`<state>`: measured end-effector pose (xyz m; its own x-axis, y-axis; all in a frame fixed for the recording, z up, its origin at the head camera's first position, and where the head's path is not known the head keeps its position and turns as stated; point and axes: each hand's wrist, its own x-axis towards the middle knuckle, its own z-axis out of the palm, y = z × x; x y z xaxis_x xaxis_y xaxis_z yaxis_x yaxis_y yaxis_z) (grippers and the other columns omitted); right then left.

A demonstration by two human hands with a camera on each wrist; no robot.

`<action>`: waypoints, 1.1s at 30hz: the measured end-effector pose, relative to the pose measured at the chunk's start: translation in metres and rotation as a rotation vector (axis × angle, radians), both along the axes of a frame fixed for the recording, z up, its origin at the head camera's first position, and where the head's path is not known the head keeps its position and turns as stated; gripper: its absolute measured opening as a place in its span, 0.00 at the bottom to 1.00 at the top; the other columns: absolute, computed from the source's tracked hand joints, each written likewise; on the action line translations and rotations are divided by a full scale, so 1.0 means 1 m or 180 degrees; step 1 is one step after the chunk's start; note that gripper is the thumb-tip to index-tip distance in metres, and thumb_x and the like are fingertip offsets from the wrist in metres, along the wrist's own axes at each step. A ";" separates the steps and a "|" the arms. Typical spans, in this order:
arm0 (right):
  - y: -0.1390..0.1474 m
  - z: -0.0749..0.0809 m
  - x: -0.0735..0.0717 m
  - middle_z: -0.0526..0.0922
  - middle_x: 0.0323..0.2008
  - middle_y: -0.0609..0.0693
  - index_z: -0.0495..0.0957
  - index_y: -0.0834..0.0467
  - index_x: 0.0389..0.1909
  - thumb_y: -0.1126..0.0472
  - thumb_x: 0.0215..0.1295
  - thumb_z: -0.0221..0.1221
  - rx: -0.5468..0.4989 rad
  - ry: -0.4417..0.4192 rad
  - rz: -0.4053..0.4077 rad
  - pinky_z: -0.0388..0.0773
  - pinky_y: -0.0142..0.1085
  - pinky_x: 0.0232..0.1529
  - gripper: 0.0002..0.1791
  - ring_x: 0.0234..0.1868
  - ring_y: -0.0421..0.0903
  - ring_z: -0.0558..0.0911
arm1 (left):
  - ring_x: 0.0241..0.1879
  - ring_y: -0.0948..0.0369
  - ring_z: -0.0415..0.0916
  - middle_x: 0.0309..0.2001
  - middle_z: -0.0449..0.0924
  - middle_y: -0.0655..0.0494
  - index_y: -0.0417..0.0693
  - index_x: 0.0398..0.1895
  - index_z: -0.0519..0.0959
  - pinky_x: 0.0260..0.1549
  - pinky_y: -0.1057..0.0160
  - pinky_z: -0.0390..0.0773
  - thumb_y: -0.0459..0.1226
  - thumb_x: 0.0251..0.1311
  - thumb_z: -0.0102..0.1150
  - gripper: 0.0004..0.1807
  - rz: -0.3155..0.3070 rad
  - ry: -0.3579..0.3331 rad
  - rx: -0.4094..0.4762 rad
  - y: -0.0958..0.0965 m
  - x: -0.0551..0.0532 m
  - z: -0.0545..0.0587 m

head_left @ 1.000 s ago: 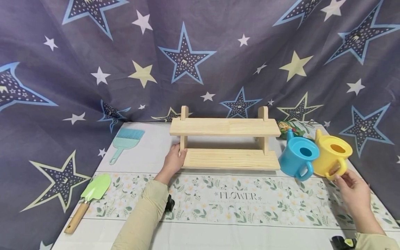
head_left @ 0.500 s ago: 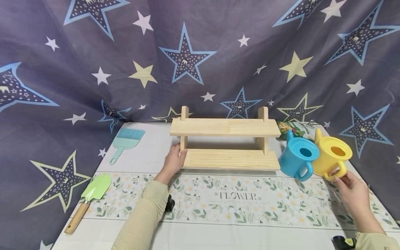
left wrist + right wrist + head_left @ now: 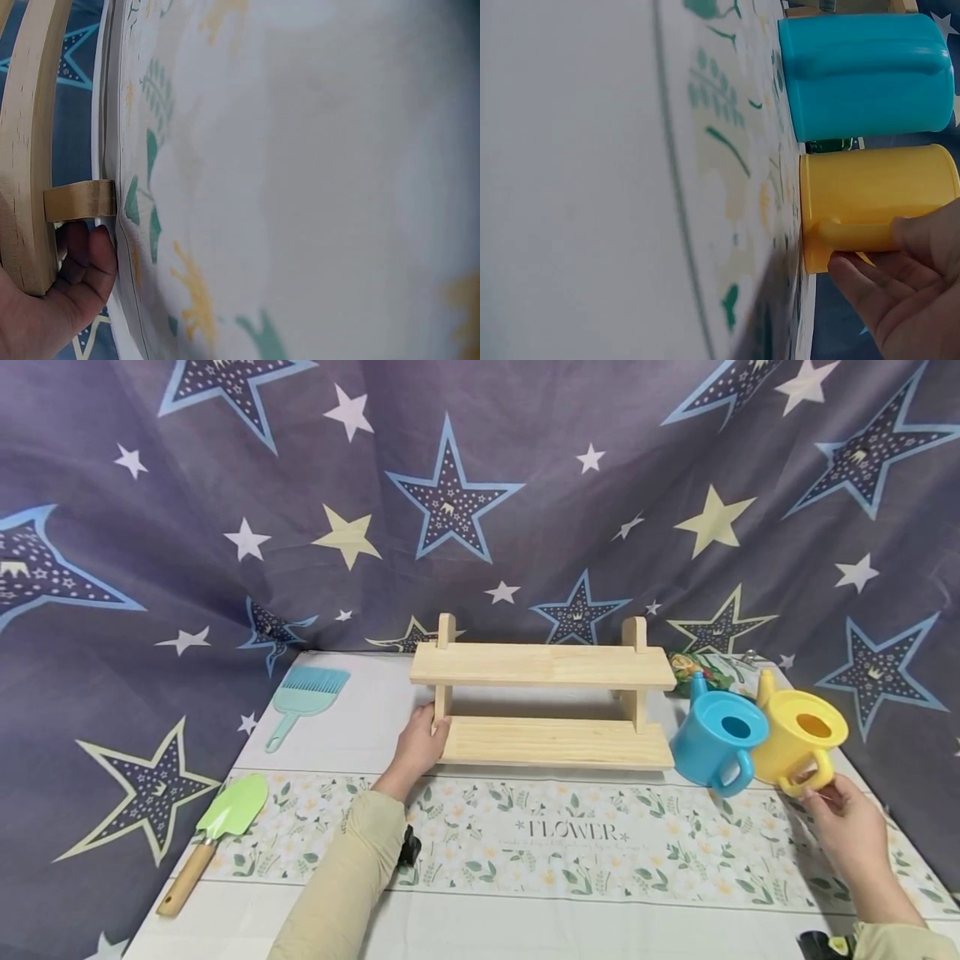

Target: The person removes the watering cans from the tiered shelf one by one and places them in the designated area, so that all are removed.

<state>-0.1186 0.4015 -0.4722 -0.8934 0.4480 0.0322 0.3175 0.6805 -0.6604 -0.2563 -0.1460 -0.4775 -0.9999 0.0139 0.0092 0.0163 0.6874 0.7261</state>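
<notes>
A two-tier wooden shelf (image 3: 543,664) stands at the back middle of the table. My left hand (image 3: 418,747) grips the left end of its lower board. In the left wrist view the thumb lies along the wood (image 3: 26,165) and the fingertips (image 3: 101,244) curl beneath it. At the right, a yellow watering can (image 3: 778,745) stands upright, its spout toward the back. My right hand (image 3: 855,839) pinches this can's handle (image 3: 859,236) between thumb and fingers. Beside it on the left is a blue watering can (image 3: 703,747), between the yellow one and the shelf.
A printed bag (image 3: 701,670) lies behind the cans. On the left side are a light-blue brush (image 3: 306,700) and a green trowel (image 3: 234,806) with a wooden handle. A floral cloth strip (image 3: 570,860) crosses the table, and a star-patterned curtain (image 3: 517,460) hangs behind.
</notes>
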 end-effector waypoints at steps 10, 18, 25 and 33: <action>-0.019 0.015 0.011 0.72 0.60 0.70 0.63 0.68 0.67 0.63 0.72 0.53 0.0188 0.0232 -0.0836 0.48 0.55 0.70 0.26 0.57 0.70 0.73 | 0.62 0.46 0.67 0.62 0.66 0.41 0.41 0.72 0.61 0.63 0.46 0.66 0.46 0.74 0.43 0.28 -0.0012 -0.0012 -0.0047 -0.003 0.000 -0.002; -0.047 0.037 0.027 0.81 0.43 0.64 0.75 0.66 0.50 0.60 0.66 0.57 0.0444 0.0928 -0.0989 0.68 0.26 0.39 0.16 0.25 0.14 0.56 | 0.63 0.46 0.67 0.63 0.66 0.41 0.41 0.72 0.61 0.63 0.46 0.65 0.46 0.74 0.45 0.29 0.0041 -0.0044 0.0050 -0.009 -0.001 -0.001; -0.075 0.050 0.024 0.81 0.31 0.47 0.79 0.67 0.41 0.64 0.63 0.62 0.0477 0.1591 -0.0605 0.60 0.10 0.28 0.10 0.27 0.10 0.63 | 0.62 0.45 0.67 0.63 0.66 0.40 0.40 0.71 0.62 0.62 0.46 0.66 0.45 0.74 0.45 0.28 0.0020 -0.0014 0.0200 -0.013 0.000 0.001; -0.101 0.055 0.016 0.74 0.30 0.28 0.81 0.65 0.41 0.65 0.62 0.64 0.0179 0.1702 -0.0235 0.66 0.11 0.32 0.09 0.29 0.16 0.71 | 0.67 0.42 0.60 0.68 0.61 0.38 0.41 0.73 0.60 0.65 0.42 0.60 0.47 0.73 0.45 0.31 -0.0034 0.0016 0.0130 -0.019 0.005 0.007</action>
